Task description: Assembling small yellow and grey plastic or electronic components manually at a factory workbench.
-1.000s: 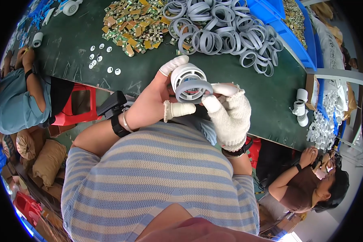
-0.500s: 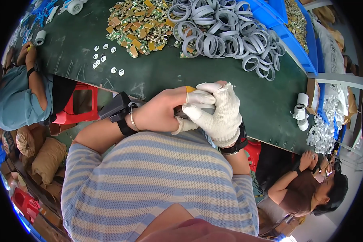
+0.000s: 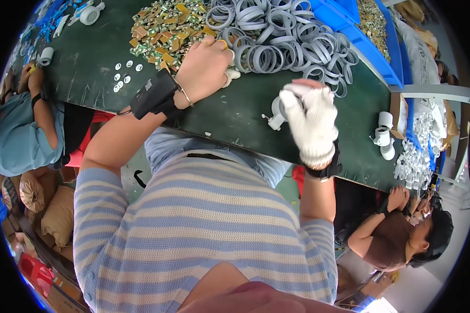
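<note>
My right hand (image 3: 313,122), in a white knit glove, grips a white round plastic part with a short stub (image 3: 275,121) just above the table. Most of that part is hidden behind the glove. My left hand (image 3: 206,65), with a covering on some fingertips, reaches to where a heap of small green and orange circuit boards (image 3: 164,34) meets a heap of grey plastic rings (image 3: 266,58). Its fingers bend down at the heap and their tips are hidden, so whether it holds anything cannot be told.
Small white discs (image 3: 121,78) lie left of my left forearm. Blue bins (image 3: 371,57) stand at the back right. White cylindrical parts (image 3: 385,136) and a pile of clear pieces (image 3: 415,169) sit at the right. People work at both sides (image 3: 26,125).
My hands have parted from in front of my chest. The left has moved forward to the heaps; the right has shifted forward and right, keeping the white part.
</note>
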Action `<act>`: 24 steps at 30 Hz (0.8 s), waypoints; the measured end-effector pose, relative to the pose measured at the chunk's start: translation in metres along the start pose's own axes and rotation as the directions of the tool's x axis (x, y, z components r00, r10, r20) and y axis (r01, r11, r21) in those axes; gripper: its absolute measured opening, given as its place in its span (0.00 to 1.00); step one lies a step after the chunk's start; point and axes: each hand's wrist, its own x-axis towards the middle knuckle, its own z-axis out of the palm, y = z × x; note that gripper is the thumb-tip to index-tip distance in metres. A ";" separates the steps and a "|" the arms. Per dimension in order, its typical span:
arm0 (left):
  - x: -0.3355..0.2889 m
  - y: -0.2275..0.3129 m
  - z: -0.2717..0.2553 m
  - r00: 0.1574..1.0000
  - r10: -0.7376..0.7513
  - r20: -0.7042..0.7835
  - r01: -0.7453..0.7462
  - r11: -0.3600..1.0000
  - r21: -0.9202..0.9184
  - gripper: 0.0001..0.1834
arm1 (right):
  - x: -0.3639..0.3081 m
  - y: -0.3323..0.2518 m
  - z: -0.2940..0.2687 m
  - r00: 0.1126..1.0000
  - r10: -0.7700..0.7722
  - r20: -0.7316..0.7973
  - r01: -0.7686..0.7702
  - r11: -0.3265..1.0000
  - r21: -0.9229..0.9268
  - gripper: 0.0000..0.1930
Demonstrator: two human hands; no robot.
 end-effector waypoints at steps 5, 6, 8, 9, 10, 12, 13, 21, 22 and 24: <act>-0.001 -0.007 -0.008 0.988 0.075 0.133 -0.051 0.982 -0.180 0.14 | -0.042 -0.025 0.003 0.996 -0.001 0.087 0.018 0.981 -0.191 0.13; -0.003 -0.008 -0.011 0.988 0.082 0.130 -0.045 0.964 -0.262 0.14 | -0.046 -0.025 0.009 0.996 0.012 0.091 0.006 0.981 -0.195 0.14; -0.011 -0.002 -0.014 0.998 0.053 0.044 -0.035 0.941 -0.337 0.15 | -0.050 -0.023 0.018 0.999 -0.002 0.050 0.012 0.977 -0.212 0.13; -0.017 0.002 -0.019 0.999 0.002 -0.045 -0.020 0.915 -0.402 0.15 | -0.050 -0.021 0.022 0.999 -0.032 0.012 0.034 0.974 -0.222 0.12; -0.020 0.007 -0.028 0.994 -0.054 0.092 0.093 0.867 -0.490 0.14 | -0.051 -0.017 0.026 0.999 -0.044 -0.016 0.040 0.981 -0.190 0.11; -0.030 0.021 -0.036 0.955 -0.159 0.251 0.292 0.646 -0.705 0.13 | -0.050 -0.017 0.024 0.998 -0.046 -0.043 0.041 0.992 -0.124 0.10; -0.034 0.025 -0.039 0.882 -0.208 0.423 0.470 0.342 -0.813 0.11 | -0.048 -0.018 0.022 0.996 -0.052 -0.069 0.048 0.997 -0.055 0.08; -0.067 0.048 -0.025 0.886 -0.113 0.450 0.424 -0.196 -0.884 0.13 | -0.013 -0.030 0.011 0.974 -0.113 0.196 0.035 0.932 0.361 0.05; -0.069 0.049 -0.024 0.910 -0.103 0.401 0.390 -0.112 -0.914 0.14 | -0.011 -0.029 0.012 0.974 -0.108 0.201 0.027 0.929 0.370 0.05; -0.071 0.054 -0.031 0.906 -0.121 0.405 0.408 0.000 -0.913 0.15 | -0.007 -0.028 0.009 0.970 -0.133 0.203 0.048 0.926 0.375 0.05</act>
